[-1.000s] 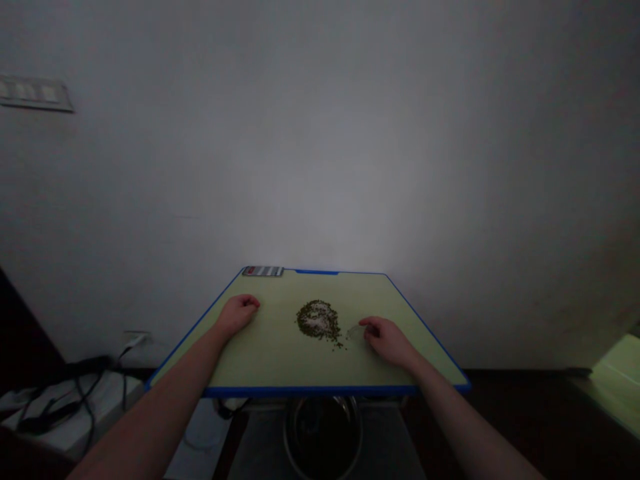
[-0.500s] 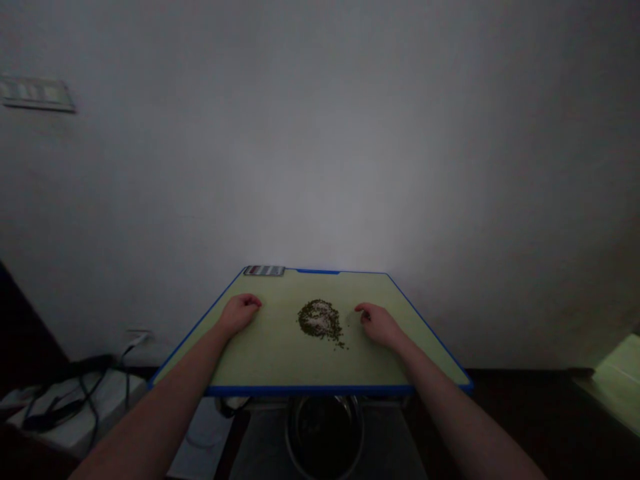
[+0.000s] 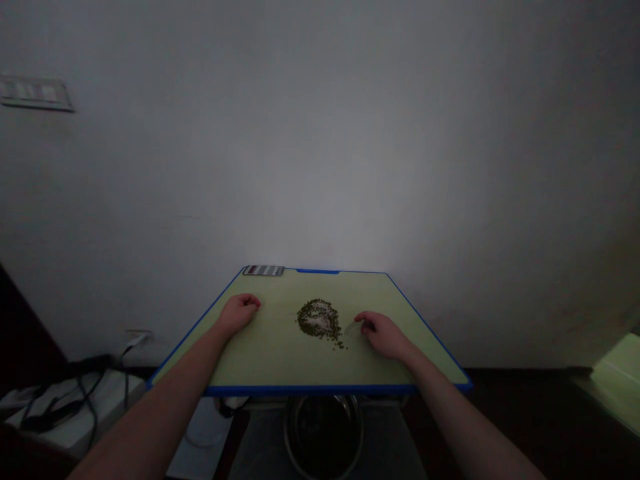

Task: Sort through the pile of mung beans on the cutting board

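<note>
A pile of small green beans (image 3: 311, 325) mixed with white grains lies mid-board, a few beans strewn off its lower right side. To its right, my right hand (image 3: 383, 333) is closed, thumb and fingers pinching a small clear, see-through piece (image 3: 353, 327). That piece points at the pile's right edge; its exact kind is too faint to make out. On the left of the board, my left hand (image 3: 239, 312) rests with fingers curled in, apart from the pile, and nothing shows in it. Under everything is a pale green folding table (image 3: 280, 360) with a blue rim.
A phone (image 3: 263, 271) lies at the table's far left corner, by the wall. Below the near edge stands a round metal pot (image 3: 289, 433). Black cables (image 3: 85, 400) lie on a white surface at the lower left, with a plug (image 3: 137, 341) in the wall.
My right hand has shifted slightly down and toward me with the clear piece, which shows more plainly now. My left hand and the bean pile look the same.
</note>
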A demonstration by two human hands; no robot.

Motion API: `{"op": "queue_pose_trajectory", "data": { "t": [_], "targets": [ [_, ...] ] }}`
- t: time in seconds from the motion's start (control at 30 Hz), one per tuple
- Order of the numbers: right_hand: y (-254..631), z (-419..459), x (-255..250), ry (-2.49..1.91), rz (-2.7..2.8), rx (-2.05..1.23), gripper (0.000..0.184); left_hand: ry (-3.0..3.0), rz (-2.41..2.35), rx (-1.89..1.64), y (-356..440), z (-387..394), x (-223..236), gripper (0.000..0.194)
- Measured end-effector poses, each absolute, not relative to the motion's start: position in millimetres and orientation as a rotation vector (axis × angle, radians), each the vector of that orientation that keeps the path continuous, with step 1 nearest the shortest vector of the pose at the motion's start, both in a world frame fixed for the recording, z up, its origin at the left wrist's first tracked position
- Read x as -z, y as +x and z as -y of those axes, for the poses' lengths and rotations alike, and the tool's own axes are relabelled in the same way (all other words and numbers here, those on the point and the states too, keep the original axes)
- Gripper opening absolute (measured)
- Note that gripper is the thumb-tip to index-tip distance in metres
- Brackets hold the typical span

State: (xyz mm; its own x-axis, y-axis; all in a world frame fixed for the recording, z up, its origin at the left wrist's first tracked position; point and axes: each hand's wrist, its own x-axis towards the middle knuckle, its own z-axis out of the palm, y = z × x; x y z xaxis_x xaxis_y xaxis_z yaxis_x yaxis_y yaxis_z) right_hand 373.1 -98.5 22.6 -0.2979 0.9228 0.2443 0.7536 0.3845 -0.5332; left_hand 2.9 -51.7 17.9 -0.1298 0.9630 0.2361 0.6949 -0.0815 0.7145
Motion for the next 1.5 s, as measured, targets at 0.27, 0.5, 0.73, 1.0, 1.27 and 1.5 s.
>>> {"op": "queue_pose_trajectory", "data": {
  "t": [0.27,0.5,0.73,1.0,1.27,1.5],
  "targets": [
    [366.2,92.1,-17.5,-1.438,2.134,-0.386,0.032,1.785,-1.849,-1.046,4.4,52.1,-19.4,0.019],
    [363.3,94.4,-21.0,-1.448,2.126,-0.4,0.032,1.793,-1.869,-1.026,7.1,56.0,-23.2,0.02],
    [372.2,110.0,-21.9,-1.491,2.112,-0.394,0.03,1.822,-1.887,-1.023,5.3,53.3,-21.7,0.018],
    [358.1,111.1,-16.8,-1.55,2.08,-0.243,0.033,1.786,-1.852,-1.054,4.6,52.5,-19.7,0.018],
    [383.3,103.5,-15.0,-1.753,1.946,-0.114,0.033,1.779,-1.85,-1.046,6.0,54.0,-21.5,0.017],
    [380.3,110.3,-11.8,-1.633,1.976,-0.205,0.033,1.781,-1.876,-1.029,6.2,55.1,-23.2,0.017]
  ]
}}
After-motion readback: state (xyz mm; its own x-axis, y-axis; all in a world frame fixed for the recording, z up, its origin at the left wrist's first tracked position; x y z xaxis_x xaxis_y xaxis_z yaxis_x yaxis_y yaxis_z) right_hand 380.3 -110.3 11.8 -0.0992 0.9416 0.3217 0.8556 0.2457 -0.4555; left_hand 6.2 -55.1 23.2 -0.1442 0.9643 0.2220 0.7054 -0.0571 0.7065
